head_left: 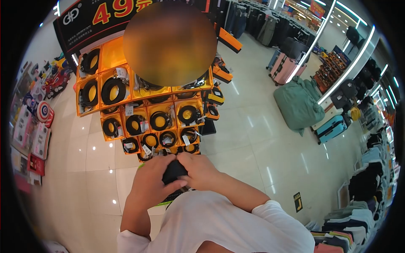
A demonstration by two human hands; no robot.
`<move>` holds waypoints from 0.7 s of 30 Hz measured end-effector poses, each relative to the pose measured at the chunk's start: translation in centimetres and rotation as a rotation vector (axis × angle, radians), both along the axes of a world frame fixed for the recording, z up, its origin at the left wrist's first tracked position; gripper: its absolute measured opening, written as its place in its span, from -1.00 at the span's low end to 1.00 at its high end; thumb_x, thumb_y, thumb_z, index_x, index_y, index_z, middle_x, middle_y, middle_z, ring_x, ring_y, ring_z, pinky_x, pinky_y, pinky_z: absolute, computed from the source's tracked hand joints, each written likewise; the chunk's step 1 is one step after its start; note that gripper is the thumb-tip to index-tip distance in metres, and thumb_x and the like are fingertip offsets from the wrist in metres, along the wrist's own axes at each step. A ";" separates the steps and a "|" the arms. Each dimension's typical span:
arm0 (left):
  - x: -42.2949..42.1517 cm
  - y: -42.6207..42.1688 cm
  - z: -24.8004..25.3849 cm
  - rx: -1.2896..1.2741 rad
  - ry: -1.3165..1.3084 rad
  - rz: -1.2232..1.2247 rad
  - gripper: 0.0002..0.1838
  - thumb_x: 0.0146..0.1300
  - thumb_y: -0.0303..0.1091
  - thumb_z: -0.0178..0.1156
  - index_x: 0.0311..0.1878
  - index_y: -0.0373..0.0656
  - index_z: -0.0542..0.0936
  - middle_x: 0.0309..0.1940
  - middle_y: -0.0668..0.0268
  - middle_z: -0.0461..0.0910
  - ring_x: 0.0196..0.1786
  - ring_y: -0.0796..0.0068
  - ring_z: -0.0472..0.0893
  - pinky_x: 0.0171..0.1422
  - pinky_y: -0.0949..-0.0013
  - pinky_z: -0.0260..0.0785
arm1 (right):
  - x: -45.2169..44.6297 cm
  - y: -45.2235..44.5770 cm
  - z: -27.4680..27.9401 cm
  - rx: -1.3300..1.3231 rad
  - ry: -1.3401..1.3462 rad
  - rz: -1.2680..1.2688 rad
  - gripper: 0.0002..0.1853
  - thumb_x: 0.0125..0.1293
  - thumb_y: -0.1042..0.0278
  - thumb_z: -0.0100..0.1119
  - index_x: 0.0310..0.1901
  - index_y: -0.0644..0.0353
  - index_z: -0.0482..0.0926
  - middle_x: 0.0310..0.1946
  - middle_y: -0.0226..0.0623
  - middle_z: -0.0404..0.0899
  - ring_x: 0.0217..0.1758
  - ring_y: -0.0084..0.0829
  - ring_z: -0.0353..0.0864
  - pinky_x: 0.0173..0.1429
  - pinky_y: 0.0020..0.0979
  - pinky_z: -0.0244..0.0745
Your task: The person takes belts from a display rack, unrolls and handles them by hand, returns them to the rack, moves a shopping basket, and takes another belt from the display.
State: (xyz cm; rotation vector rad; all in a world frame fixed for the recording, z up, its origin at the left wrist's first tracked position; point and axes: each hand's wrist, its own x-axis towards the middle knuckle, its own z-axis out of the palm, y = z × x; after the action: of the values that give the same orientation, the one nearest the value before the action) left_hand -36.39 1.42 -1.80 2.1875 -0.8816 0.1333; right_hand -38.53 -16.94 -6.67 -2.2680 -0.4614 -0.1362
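In front of my white shirt, my left hand (147, 179) and my right hand (200, 170) close around a dark black item (174, 171), perhaps a coiled belt; the fingers cover much of it, so its kind is not certain. The left hand grips it from one side with the thumb across its near edge. On the other side, the right hand's fingers bend over it. Just beyond the hands stands a tiered orange display rack (143, 98). Its compartments hold several coiled black belts (113, 90) with white tags. Something dark with a green edge (162, 204) shows partly below the hands.
A price sign (101, 19) rises behind the rack. Toys and boxed goods (31, 126) line the left side. To the right are a green covered bundle (297, 105), a pink suitcase (283, 69), a blue suitcase (332, 128) and folded clothes (348, 223). A round blur hides part of the rack.
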 end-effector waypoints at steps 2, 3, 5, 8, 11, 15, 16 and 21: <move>-0.2 0.3 0.3 0.098 0.052 -0.040 -0.37 -0.11 -0.23 0.51 0.05 -0.19 0.49 -0.19 0.13 0.58 -0.17 0.09 0.60 -0.09 0.23 0.45 | 0.0 0.2 0.1 -0.066 -0.012 0.048 -0.55 0.02 0.35 0.32 -0.05 0.20 0.38 -0.21 -0.07 0.55 -0.14 0.01 0.57 -0.09 -0.10 0.45; -0.2 0.5 0.3 0.099 0.050 -0.030 -0.37 -0.11 -0.23 0.51 0.05 -0.19 0.49 -0.19 0.13 0.58 -0.17 0.09 0.60 -0.09 0.23 0.45 | 0.0 0.2 0.2 -0.073 -0.015 0.052 -0.54 0.02 0.35 0.32 -0.05 0.20 0.37 -0.21 -0.08 0.55 -0.14 0.01 0.57 -0.08 -0.09 0.45; -0.4 0.9 0.2 0.168 0.167 -0.037 -0.36 -0.12 -0.20 0.52 0.05 -0.18 0.50 -0.20 0.13 0.58 -0.17 0.07 0.60 -0.10 0.22 0.46 | -0.3 0.3 0.1 -0.078 -0.013 0.059 -0.54 0.02 0.35 0.32 -0.05 0.21 0.37 -0.22 -0.09 0.55 -0.14 0.00 0.57 -0.07 -0.09 0.45; -0.4 1.1 -0.4 0.119 0.179 -0.034 -0.39 -0.10 -0.25 0.51 0.04 -0.20 0.49 -0.20 0.12 0.58 -0.18 0.10 0.60 -0.09 0.24 0.46 | -0.5 0.3 0.1 -0.056 -0.047 0.067 -0.52 0.00 0.34 0.33 -0.03 0.20 0.38 -0.23 -0.11 0.54 -0.15 -0.01 0.57 -0.08 -0.11 0.45; -0.8 1.2 -0.9 -0.044 0.187 0.051 -0.44 0.01 -0.17 0.45 0.03 -0.19 0.49 -0.21 0.15 0.60 -0.21 0.17 0.62 -0.10 0.25 0.45 | -0.7 0.4 0.9 0.058 -0.087 0.031 -0.50 0.04 0.33 0.33 0.02 0.20 0.39 -0.22 -0.10 0.56 -0.17 -0.03 0.59 -0.10 -0.15 0.47; -1.0 1.2 -2.7 -0.580 0.278 0.100 -0.43 0.04 -0.20 0.45 0.05 -0.25 0.45 -0.16 0.19 0.58 -0.16 0.36 0.59 -0.02 0.33 0.43 | -1.2 0.7 1.1 0.371 0.127 -0.074 -0.52 0.09 0.31 0.32 0.04 0.20 0.40 -0.23 -0.05 0.59 -0.20 -0.04 0.63 -0.13 -0.20 0.51; -1.0 1.1 -3.3 -0.580 0.276 0.101 -0.43 0.04 -0.20 0.45 0.05 -0.25 0.45 -0.16 0.19 0.58 -0.16 0.36 0.59 -0.02 0.33 0.43 | -1.2 0.7 0.9 0.448 0.179 -0.062 -0.53 0.11 0.31 0.32 0.04 0.21 0.40 -0.24 -0.04 0.60 -0.20 -0.05 0.64 -0.14 -0.21 0.52; -0.6 1.0 -2.1 -0.260 0.226 0.062 -0.38 -0.01 -0.22 0.47 0.08 -0.24 0.42 -0.16 0.14 0.55 -0.16 0.25 0.59 -0.08 0.32 0.44 | -0.5 -0.2 -0.6 0.310 0.004 -0.079 -0.52 0.06 0.34 0.31 0.03 0.22 0.39 -0.26 -0.03 0.60 -0.20 -0.02 0.62 -0.15 -0.18 0.51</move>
State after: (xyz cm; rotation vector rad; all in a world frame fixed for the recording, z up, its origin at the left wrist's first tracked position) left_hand -36.95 2.37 -3.88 1.9429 -0.6325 0.0275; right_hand -38.99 -17.11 -7.31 -1.9818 -0.3231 -0.2272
